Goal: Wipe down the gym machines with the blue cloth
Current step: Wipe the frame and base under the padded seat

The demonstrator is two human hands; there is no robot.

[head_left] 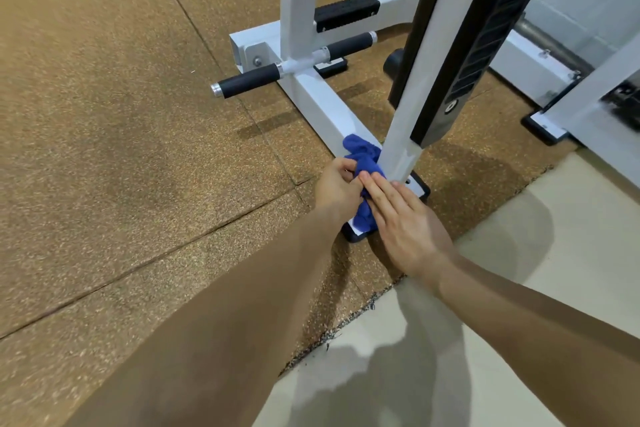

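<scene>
A bunched blue cloth (363, 157) lies on the low white base bar (327, 104) of a gym machine, against the foot of a slanted white post (426, 66). My left hand (337, 185) grips the cloth's near side with curled fingers. My right hand (403, 222) lies over the cloth with straight fingers pressing it toward the post's foot. Part of the cloth is hidden under both hands.
Two black foam-covered handles (249, 80) stick out from the frame low above the brown rubber floor (121, 114). A black footplate (346, 10) sits behind. A second white machine base (540, 66) stands at right. Beige tile floor (554, 218) borders the mat.
</scene>
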